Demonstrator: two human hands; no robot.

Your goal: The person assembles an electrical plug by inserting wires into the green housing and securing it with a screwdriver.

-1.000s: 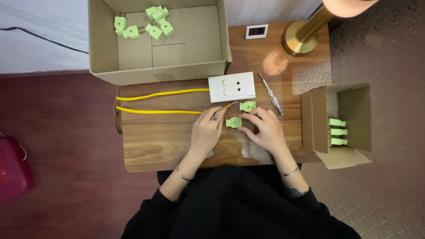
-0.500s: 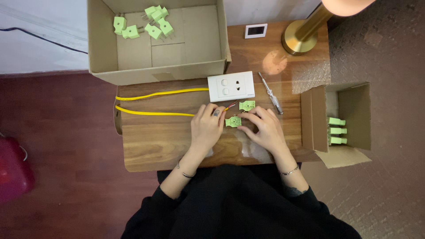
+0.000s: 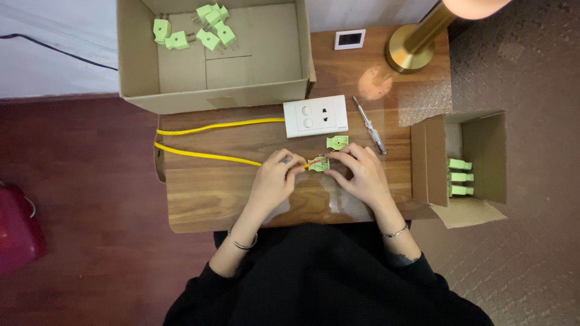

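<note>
Overhead view of a wooden surface (image 3: 205, 199). The left hand (image 3: 273, 184) and right hand (image 3: 361, 175) meet at its middle, both pinching a small green plug body (image 3: 318, 163) lying open on the surface; a yellow cable (image 3: 205, 156) runs from the left edge to the plug, its end under the left fingertips. A second green plug piece (image 3: 337, 142) lies just above, apart from both hands, below a white socket plate (image 3: 315, 116). A screwdriver (image 3: 369, 125) rests beside the plate. A large cardboard box (image 3: 214, 96) at top holds loose green plugs (image 3: 193, 30); a small box (image 3: 465, 157) at right holds three more
</note>
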